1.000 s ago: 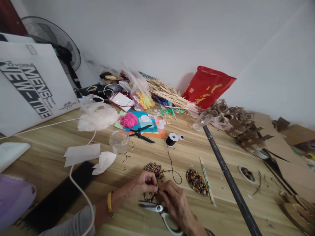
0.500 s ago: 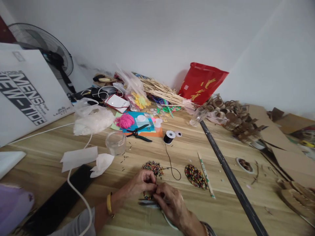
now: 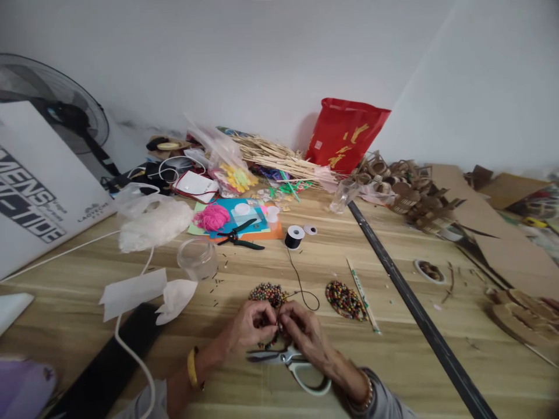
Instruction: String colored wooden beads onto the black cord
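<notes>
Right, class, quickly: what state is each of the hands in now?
Left hand: closed, pinching a thin dark cord.
Right hand: curled beside the same cord; whether it grips cannot be told.

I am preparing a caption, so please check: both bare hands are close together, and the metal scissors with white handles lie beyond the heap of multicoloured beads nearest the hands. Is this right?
Not fully: the metal scissors lie on the near side of that bead heap, toward the person, as the head view shows. The bare left hand and right hand are close together.
</notes>
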A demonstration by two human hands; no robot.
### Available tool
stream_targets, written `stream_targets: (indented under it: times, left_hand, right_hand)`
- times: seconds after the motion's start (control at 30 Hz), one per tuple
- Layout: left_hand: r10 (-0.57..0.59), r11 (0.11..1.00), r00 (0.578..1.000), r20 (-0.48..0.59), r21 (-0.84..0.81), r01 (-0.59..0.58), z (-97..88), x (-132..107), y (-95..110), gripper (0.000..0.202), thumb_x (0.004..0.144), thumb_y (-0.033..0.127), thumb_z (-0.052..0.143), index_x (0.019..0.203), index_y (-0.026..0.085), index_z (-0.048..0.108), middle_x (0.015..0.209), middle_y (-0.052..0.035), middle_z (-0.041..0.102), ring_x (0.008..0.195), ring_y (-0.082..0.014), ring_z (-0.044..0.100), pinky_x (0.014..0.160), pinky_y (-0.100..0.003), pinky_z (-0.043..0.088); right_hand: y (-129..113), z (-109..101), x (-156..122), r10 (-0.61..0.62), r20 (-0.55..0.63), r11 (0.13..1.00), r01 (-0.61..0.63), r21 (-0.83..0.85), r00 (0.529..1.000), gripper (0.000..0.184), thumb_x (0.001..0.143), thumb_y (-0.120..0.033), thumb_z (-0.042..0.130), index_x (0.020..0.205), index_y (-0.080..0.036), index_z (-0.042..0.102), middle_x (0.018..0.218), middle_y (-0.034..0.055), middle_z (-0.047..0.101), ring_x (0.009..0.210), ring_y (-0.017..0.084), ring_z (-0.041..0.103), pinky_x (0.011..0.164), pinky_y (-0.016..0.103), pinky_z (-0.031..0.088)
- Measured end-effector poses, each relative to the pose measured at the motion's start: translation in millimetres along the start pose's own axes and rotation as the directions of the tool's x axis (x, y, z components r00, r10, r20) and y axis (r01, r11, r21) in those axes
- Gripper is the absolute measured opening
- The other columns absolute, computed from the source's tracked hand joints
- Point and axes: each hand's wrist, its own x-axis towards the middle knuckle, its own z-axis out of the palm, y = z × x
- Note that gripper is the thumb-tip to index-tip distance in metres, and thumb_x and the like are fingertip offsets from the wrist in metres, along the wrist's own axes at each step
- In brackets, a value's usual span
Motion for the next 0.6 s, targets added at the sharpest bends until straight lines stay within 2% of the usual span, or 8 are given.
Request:
stream_targets:
  times: [0.07,0.13,0.2,0.3,0.43,0.6]
  left_hand:
    - [0.105,0.985,0.993,-0.046,0.143,-0.097,0.9,1,3,0.009,0.068,0.012,0.061,0.061,0.015,0.056,0.063,-0.0016,0.061,0.061,-0.0136,0.057,0.060,-0.022,0.045]
    - [0.236,0.945,0.968,-0.080,0.251,-0.209,2.4,1,6,0.011,0.069,0.008,0.058,0.061,0.015,0.057,0.063,-0.0021,0.062,0.061,-0.0141,0.059,0.060,-0.023,0.046]
    - [0.372,0.891,0.923,-0.096,0.314,-0.326,4.5,1,9,0.013,0.071,0.006,0.056,0.062,0.015,0.057,0.063,-0.0028,0.063,0.061,-0.0141,0.060,0.060,-0.022,0.047]
    - [0.529,0.798,0.844,-0.084,0.387,-0.462,7.9,0,14,0.016,0.074,0.002,0.056,0.066,0.015,0.058,0.065,-0.0038,0.064,0.062,-0.0138,0.062,0.060,-0.021,0.049]
    - [0.644,0.682,0.764,-0.037,0.481,-0.551,10.4,-2,18,0.018,0.077,0.000,0.055,0.071,0.016,0.058,0.068,-0.0053,0.066,0.064,-0.0139,0.064,0.060,-0.020,0.051]
    - [0.710,0.596,0.704,-0.019,0.549,-0.586,11.0,-4,17,0.018,0.078,-0.002,0.057,0.075,0.016,0.059,0.069,-0.0053,0.066,0.065,-0.0137,0.064,0.061,-0.020,0.052]
  right_hand:
    - [3,1,3,0.064,0.001,0.992,-0.064,0.110,0.998,0.040,0.091,-0.056,0.049,0.084,-0.016,0.053,0.058,-0.0052,0.045,0.046,0.007,0.039,0.043,0.017,0.030]
    - [6,2,6,0.106,0.026,0.971,-0.109,0.211,0.994,0.043,0.088,-0.059,0.051,0.083,-0.016,0.051,0.054,-0.0076,0.042,0.039,0.005,0.035,0.037,0.016,0.027]
    - [8,2,8,0.137,0.050,0.949,-0.145,0.278,0.989,0.045,0.087,-0.061,0.051,0.082,-0.016,0.050,0.052,-0.0082,0.043,0.033,0.004,0.035,0.033,0.015,0.025]
    - [9,-1,11,0.178,0.101,0.924,-0.201,0.326,0.979,0.048,0.083,-0.063,0.054,0.084,-0.016,0.051,0.055,-0.0062,0.051,0.032,0.004,0.041,0.031,0.015,0.029]
    - [4,-9,12,0.194,0.214,0.909,-0.258,0.328,0.957,0.048,0.079,-0.059,0.062,0.091,-0.013,0.058,0.060,-0.0042,0.057,0.037,0.004,0.046,0.036,0.015,0.037]
    - [3,-16,14,0.175,0.344,0.889,-0.298,0.348,0.923,0.048,0.074,-0.057,0.068,0.090,-0.012,0.064,0.064,-0.0017,0.061,0.042,0.004,0.048,0.041,0.014,0.040]
